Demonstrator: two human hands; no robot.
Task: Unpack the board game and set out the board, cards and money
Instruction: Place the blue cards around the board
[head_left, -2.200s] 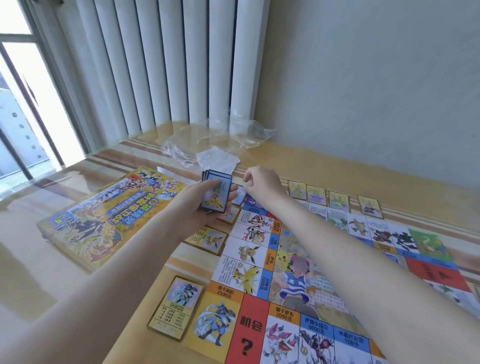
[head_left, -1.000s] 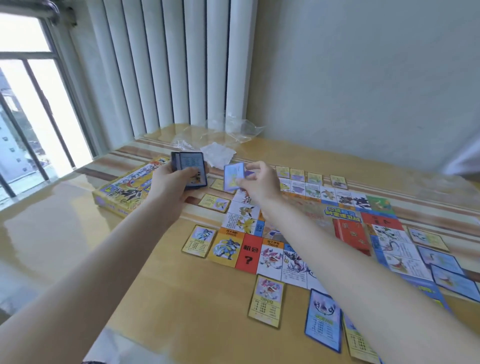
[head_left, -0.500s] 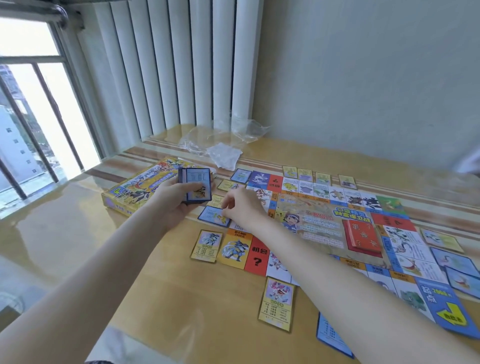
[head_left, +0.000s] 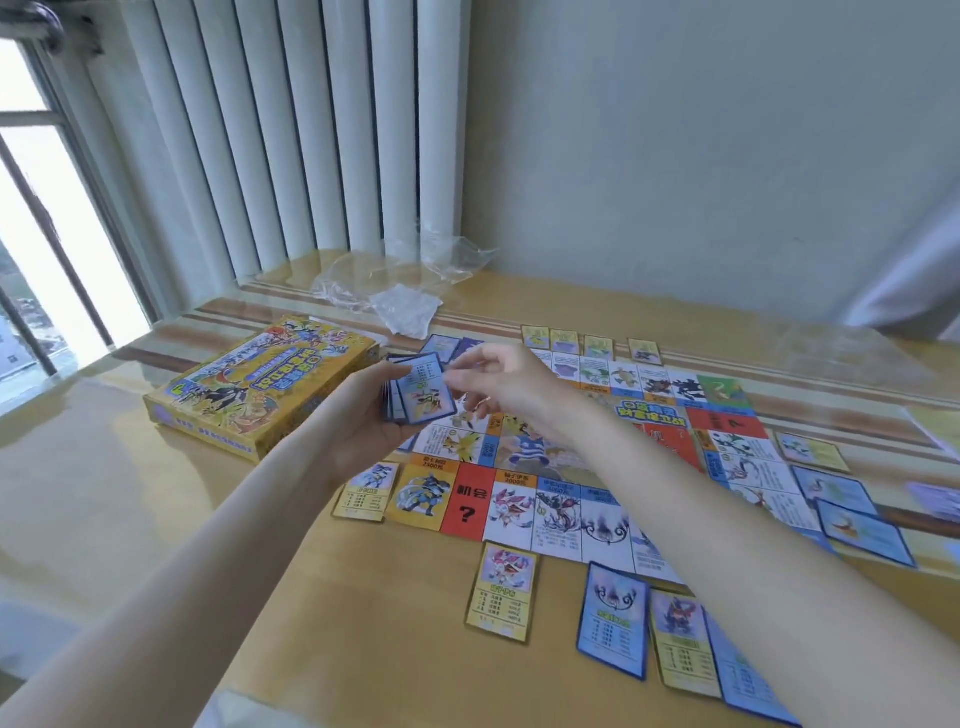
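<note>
Yellow glossy wood makes up the counter (head_left: 156, 519), which carries everything. Flat on it lies the large colourful square game board (head_left: 597, 467), its border squares printed with creatures and prices. Left of the board sits the yellow cardboard game box (head_left: 260, 395), closed and lying flat. Behind both, near the wall, lies a crumpled clear plastic wrapper (head_left: 395, 291). Yellow and blue property cards ring the board: a yellow-bordered card (head_left: 501, 592) and a blue-bordered card (head_left: 613, 618) lie just beside its near edge. The left hand (head_left: 358, 415) grips a small deck of blue-bordered cards (head_left: 415, 395) above the board's left edge, its fingers curled round it. The right hand (head_left: 498, 379) hovers at the deck, fingers loosely bent; whether they pinch the top card, I cannot tell.
</note>
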